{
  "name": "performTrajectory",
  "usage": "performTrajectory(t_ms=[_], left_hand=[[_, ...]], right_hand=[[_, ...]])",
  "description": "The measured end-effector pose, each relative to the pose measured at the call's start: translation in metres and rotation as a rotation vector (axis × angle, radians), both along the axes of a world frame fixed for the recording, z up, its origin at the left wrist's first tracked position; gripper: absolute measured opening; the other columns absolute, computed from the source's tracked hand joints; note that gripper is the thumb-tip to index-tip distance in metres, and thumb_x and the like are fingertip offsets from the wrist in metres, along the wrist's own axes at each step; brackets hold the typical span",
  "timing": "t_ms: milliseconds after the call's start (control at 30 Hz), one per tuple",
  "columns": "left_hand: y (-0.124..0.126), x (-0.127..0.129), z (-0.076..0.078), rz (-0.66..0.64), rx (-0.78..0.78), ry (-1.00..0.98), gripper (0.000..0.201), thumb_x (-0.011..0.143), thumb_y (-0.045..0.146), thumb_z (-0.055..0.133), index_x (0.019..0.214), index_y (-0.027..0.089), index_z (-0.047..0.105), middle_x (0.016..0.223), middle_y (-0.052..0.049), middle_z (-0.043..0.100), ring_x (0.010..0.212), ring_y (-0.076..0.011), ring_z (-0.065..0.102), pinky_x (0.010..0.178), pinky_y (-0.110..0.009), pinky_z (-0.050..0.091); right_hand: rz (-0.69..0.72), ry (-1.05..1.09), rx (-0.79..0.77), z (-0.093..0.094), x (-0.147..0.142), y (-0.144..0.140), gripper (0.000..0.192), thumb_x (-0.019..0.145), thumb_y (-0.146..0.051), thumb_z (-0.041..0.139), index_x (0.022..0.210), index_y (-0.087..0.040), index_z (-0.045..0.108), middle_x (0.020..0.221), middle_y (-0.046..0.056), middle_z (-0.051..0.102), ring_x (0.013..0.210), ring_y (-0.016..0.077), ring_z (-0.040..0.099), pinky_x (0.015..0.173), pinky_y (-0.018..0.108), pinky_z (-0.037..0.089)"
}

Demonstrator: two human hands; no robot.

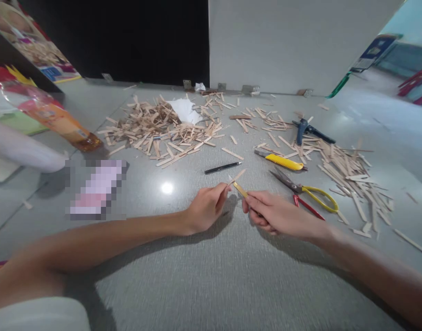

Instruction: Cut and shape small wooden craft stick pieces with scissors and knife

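Observation:
Fingertips of my left hand point(206, 207) pinch a thin wooden stick point(240, 174), which points up and to the right. My right hand point(271, 212) is closed around a slim yellow craft knife point(240, 189), its pale tip crossing the stick just beyond my left fingers. Both hands are over the grey floor, close together. A black pen point(223, 168) lies just past them. To the right rest a yellow box cutter point(283, 162), scissors with yellow handles point(316, 195) and a red-handled tool point(309, 208) partly under the scissors.
A heap of wooden stick pieces point(152, 124) with white paper point(185, 111) lies beyond my hands. More sticks point(355, 170) and a dark blue tool point(302, 131) are at right. At left are an orange bottle point(59, 117) and a pixelated flat rectangle point(98, 188). A panel point(293, 46) stands behind.

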State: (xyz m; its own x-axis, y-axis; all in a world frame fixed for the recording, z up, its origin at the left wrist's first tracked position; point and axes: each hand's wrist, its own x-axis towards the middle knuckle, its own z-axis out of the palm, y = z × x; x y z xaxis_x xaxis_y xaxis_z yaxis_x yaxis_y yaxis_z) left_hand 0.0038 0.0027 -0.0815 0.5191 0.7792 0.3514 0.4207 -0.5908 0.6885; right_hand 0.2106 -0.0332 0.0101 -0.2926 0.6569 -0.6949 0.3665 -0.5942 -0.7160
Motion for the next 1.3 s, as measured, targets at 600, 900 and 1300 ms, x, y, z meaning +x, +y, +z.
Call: performTrajectory(t_ms=[600, 900, 1300], left_hand=[[0.001, 0.002, 0.006, 0.135, -0.016, -0.133, 0.034, 0.116, 0.034, 0.035, 0.095, 0.022, 0.057, 0.061, 0.007, 0.059, 0.048, -0.0108, 0.055, 0.052, -0.02, 0.043], [0.001, 0.001, 0.006, 0.101, 0.004, -0.152, 0.035, 0.116, 0.035, 0.033, 0.091, 0.023, 0.054, 0.074, 0.0, 0.071, 0.062, -0.0132, 0.067, 0.066, -0.024, 0.056], [0.004, -0.002, 0.002, -0.059, -0.006, -0.035, 0.024, 0.109, 0.022, 0.039, 0.089, 0.023, 0.053, 0.061, 0.008, 0.051, 0.048, -0.0117, 0.047, 0.056, -0.023, 0.041]], right_hand=[[-0.014, 0.778, -0.047, -0.023, 0.013, 0.007, 0.02, 0.109, -0.03, 0.06, 0.107, -0.015, 0.072, 0.073, -0.003, 0.062, 0.049, 0.0089, 0.044, 0.046, 0.021, 0.049], [-0.025, 1.017, -0.083, -0.057, -0.003, -0.014, 0.038, 0.098, -0.053, 0.082, 0.092, -0.023, 0.06, 0.059, -0.012, 0.051, 0.04, 0.0075, 0.034, 0.041, 0.016, 0.047], [-0.058, 0.397, 0.109, -0.019, 0.015, 0.006, 0.026, 0.106, -0.046, 0.067, 0.098, -0.022, 0.06, 0.057, -0.014, 0.037, 0.04, 0.0068, 0.024, 0.034, 0.017, 0.043]])
